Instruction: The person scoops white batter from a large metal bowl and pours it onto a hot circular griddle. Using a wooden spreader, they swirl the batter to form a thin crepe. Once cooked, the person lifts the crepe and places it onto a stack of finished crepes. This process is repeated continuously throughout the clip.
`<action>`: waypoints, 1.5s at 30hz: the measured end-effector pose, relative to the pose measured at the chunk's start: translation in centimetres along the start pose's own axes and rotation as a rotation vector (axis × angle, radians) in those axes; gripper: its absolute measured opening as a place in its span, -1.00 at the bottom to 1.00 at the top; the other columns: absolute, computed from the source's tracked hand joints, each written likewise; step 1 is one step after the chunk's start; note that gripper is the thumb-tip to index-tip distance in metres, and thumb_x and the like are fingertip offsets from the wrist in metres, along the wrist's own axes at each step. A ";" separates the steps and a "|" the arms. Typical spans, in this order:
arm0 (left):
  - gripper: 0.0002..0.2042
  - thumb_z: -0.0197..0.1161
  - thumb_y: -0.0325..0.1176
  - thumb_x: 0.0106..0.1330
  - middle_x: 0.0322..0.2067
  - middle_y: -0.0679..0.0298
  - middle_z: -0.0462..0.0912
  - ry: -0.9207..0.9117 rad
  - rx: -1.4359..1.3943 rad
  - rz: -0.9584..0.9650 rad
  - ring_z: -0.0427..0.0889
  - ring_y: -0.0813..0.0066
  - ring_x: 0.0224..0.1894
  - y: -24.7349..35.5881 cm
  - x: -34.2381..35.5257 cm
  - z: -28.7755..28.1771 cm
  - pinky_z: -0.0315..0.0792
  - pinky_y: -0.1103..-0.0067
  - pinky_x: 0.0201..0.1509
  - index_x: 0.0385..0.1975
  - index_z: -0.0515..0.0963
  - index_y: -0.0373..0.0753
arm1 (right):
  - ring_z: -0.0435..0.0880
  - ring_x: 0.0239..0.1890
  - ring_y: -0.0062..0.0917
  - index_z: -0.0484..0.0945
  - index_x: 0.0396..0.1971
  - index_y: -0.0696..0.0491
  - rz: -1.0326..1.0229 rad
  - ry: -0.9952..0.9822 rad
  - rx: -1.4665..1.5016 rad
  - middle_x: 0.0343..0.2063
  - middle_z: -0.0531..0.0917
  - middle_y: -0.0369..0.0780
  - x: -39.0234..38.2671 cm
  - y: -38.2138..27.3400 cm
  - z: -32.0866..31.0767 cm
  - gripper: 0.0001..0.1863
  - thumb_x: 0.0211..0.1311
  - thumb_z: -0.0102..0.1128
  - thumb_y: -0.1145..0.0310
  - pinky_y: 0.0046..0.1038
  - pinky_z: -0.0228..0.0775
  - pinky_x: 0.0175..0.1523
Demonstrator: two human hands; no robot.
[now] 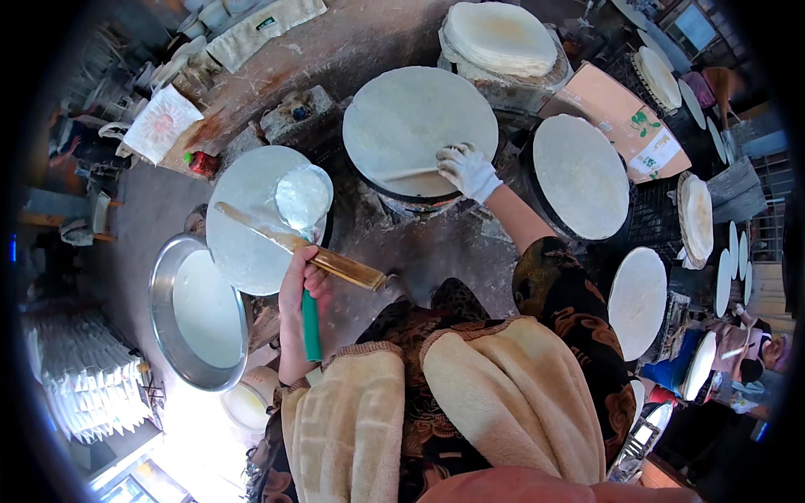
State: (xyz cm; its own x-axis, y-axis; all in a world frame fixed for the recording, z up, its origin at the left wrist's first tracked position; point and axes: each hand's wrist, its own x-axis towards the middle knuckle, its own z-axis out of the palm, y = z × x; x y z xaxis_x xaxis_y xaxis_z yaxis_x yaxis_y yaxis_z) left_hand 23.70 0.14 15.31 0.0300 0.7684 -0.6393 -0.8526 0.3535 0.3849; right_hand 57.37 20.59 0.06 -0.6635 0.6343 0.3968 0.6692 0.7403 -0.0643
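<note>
In my left hand (300, 281), closed round their handles, are a ladle with a green handle (311, 331) and a long flat wooden spatula (340, 267). White batter coats the ladle's round bowl (303, 198), which is over the left griddle (243, 197). A pale layer covers that griddle. My right hand (470, 170), in a white glove, is at the near right edge of a thin round pancake (415, 117) on the middle griddle. Its fingers are bent and pinch the edge, where a narrow strip looks lifted.
A metal basin of white batter (201, 310) stands at the left, with a bucket (251, 402) below it. Another covered griddle (580, 176) is to the right. Stacked pancakes (501, 40) lie at the back beside a cardboard sheet (625, 117). Another person (750, 352) is at far right.
</note>
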 end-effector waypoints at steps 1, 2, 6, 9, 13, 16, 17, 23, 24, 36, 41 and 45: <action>-0.79 0.12 -0.43 0.27 -0.78 0.51 0.24 -0.010 0.014 -0.004 0.22 0.76 -0.84 0.2 0.7 0.2 0.14 0.78 -0.86 -0.59 0.27 -0.13 | 0.46 0.02 -0.37 0.56 -0.29 -0.12 0.084 0.014 0.055 -0.06 0.51 -0.41 0.7 0.6 -0.2 -0.80 0.18 0.09 0.14 -0.28 0.29 0.10; -0.78 0.12 -0.42 0.27 -0.78 0.51 0.24 -0.020 0.027 -0.009 0.22 0.76 -0.84 0.3 1.6 0.4 0.14 0.78 -0.86 -0.59 0.27 -0.13 | 0.46 0.01 -0.36 0.56 -0.29 -0.12 0.168 0.028 0.108 -0.06 0.51 -0.41 1.4 1.4 -0.4 -0.80 0.18 0.08 0.14 -0.29 0.30 0.09; -0.77 0.09 -0.40 0.29 -0.80 0.51 0.23 -0.017 0.085 0.008 0.21 0.76 -0.86 0.6 3.5 2.5 0.14 0.78 -0.86 -0.62 0.27 -0.12 | 0.55 -0.09 -0.19 0.55 -0.18 -0.05 0.419 0.092 0.317 -0.18 0.63 -0.18 9.3 5.1 -6.2 -0.70 0.21 0.08 0.09 -0.29 0.35 0.04; -0.75 0.07 -0.40 0.30 -0.82 0.50 0.22 0.017 0.077 0.046 0.20 0.76 -0.87 0.4 4.2 6.0 0.13 0.78 -0.86 -0.64 0.28 -0.12 | 0.57 -0.11 -0.13 0.56 -0.15 0.02 0.548 0.144 0.319 -0.21 0.62 -0.03 14.6 12.1 -8.7 -0.55 0.20 0.05 -0.05 -0.24 0.38 -0.01; -0.78 0.06 -0.42 0.31 -0.81 0.51 0.22 -0.010 -0.030 0.060 0.20 0.75 -0.88 -1.6 7.9 8.1 0.13 0.77 -0.88 -0.61 0.29 -0.13 | 0.61 -0.21 -0.15 0.56 -0.15 0.13 0.687 0.345 0.310 -0.30 0.65 0.00 19.0 24.8 -14.3 -0.47 0.17 0.08 -0.07 -0.28 0.39 -0.08; -0.80 0.05 -0.43 0.31 -0.82 0.52 0.19 -0.031 -0.077 0.096 0.19 0.75 -0.88 -2.4 9.9 10.6 0.14 0.78 -0.89 -0.59 0.29 -0.14 | 0.61 -0.22 -0.27 0.55 -0.10 0.18 0.893 0.522 0.529 -0.24 0.66 -0.03 19.0 32.9 -17.4 -0.48 0.18 0.08 0.01 -0.38 0.38 -0.06; -0.81 0.04 -0.44 0.31 -0.82 0.52 0.19 -0.041 -0.097 0.094 0.19 0.76 -0.88 -2.7 10.8 11.3 0.15 0.79 -0.89 -0.57 0.30 -0.14 | 0.60 -0.19 -0.26 0.54 -0.11 0.21 0.919 0.623 0.553 -0.21 0.65 -0.03 17.9 37.7 -16.5 -0.46 0.17 0.09 0.01 -0.39 0.37 -0.04; -0.91 0.00 -0.45 0.32 -0.80 0.54 0.19 -0.014 -0.141 0.124 0.17 0.76 -0.88 -3.7 13.7 15.6 0.14 0.79 -0.88 -0.24 0.42 -0.26 | 0.57 -0.13 -0.41 0.49 -0.03 0.24 1.230 0.993 0.796 -0.10 0.60 -0.12 11.0 56.4 -5.3 -0.58 0.13 0.19 0.33 -0.44 0.35 0.01; -0.85 0.00 -0.45 0.32 -0.80 0.54 0.19 -0.064 -0.149 0.065 0.16 0.76 -0.87 -4.1 15.5 16.4 0.13 0.79 -0.88 -0.17 0.43 -0.28 | 0.56 -0.10 -0.42 0.48 -0.02 0.23 1.210 1.081 0.820 -0.07 0.59 -0.13 5.6 62.7 -5.5 -0.59 0.15 0.16 0.35 -0.45 0.34 0.03; -0.63 -0.02 -0.44 0.31 -0.77 0.52 0.18 0.104 -0.088 0.132 0.14 0.75 -0.85 -4.5 16.4 17.8 0.12 0.78 -0.84 0.13 0.32 -0.22 | 0.61 -0.06 -0.40 0.53 -0.04 0.17 1.906 0.584 0.610 -0.03 0.60 -0.19 7.8 57.3 2.9 -0.59 0.20 0.10 0.21 -0.42 0.41 -0.06; -0.63 -0.02 -0.44 0.31 -0.77 0.51 0.18 0.103 -0.016 0.080 0.15 0.73 -0.85 -4.8 17.2 19.0 0.11 0.77 -0.84 0.14 0.31 -0.22 | 0.61 -0.03 -0.34 0.52 -0.03 0.18 1.885 0.443 0.456 -0.05 0.61 -0.13 2.4 61.0 3.0 -0.55 0.17 0.12 0.18 -0.41 0.42 -0.04; -0.64 -0.01 -0.44 0.32 -0.78 0.50 0.19 0.103 0.053 0.092 0.16 0.72 -0.85 -4.6 16.2 17.4 0.09 0.75 -0.84 0.13 0.33 -0.22 | 0.55 0.03 -0.22 0.49 0.03 0.12 1.736 0.015 0.063 0.03 0.52 -0.01 6.6 54.1 1.0 -0.51 0.14 0.05 0.16 -0.33 0.40 0.06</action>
State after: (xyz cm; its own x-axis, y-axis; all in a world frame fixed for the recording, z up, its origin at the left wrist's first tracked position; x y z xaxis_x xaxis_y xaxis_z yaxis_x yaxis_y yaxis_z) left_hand 37.17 20.21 14.76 -0.1026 0.7411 -0.6635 -0.8202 0.3143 0.4779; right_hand 88.91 65.03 -1.68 0.7575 0.6330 -0.1596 0.5271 -0.7373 -0.4226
